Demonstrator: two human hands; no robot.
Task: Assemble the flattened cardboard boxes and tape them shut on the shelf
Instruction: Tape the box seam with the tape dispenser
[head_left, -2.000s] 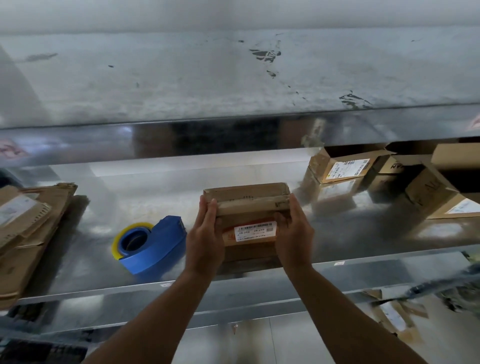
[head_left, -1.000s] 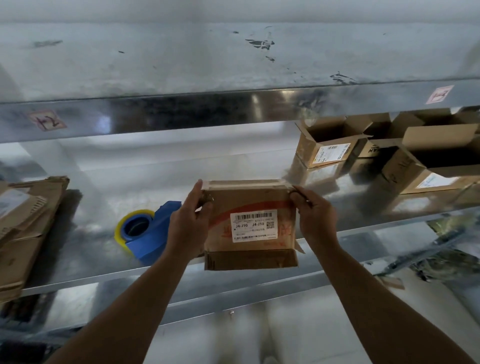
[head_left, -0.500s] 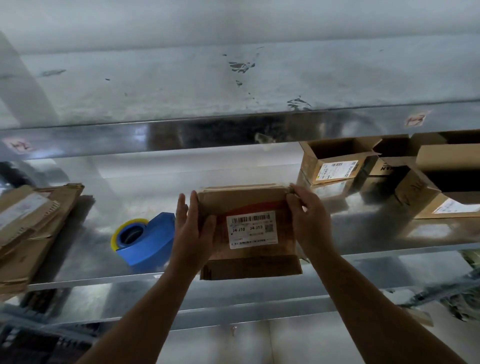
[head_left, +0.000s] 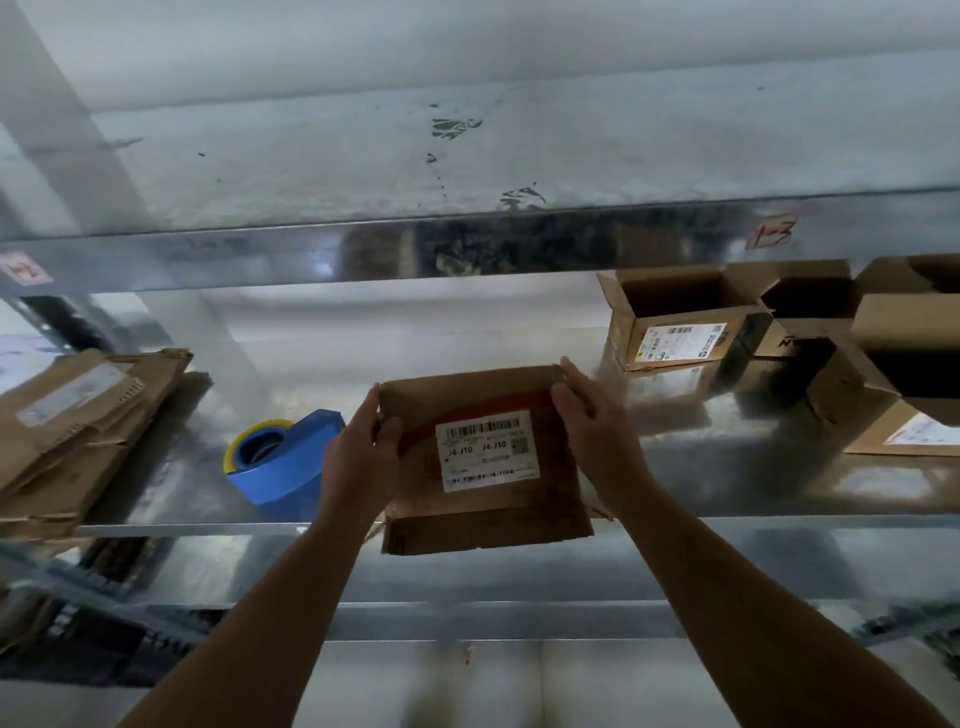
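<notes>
A small brown cardboard box (head_left: 483, 519) with a white barcode label faces me at the front edge of the metal shelf (head_left: 727, 499), its lower flap hanging past the edge. My left hand (head_left: 358, 457) grips its upper left side, thumb on the front face. My right hand (head_left: 592, 431) grips its upper right corner, fingers curled over the top edge. A blue tape dispenser (head_left: 283, 457) with a yellow-rimmed roll lies on the shelf just left of my left hand.
A stack of flattened cardboard boxes (head_left: 78, 431) lies at the shelf's left end. Several assembled boxes with open tops (head_left: 680, 322) stand at the back right. An upper shelf beam (head_left: 467, 249) runs overhead.
The box has been turned from lying with folded flaps up to showing its labelled face toward me. Both hands shifted from its sides to its upper corners.
</notes>
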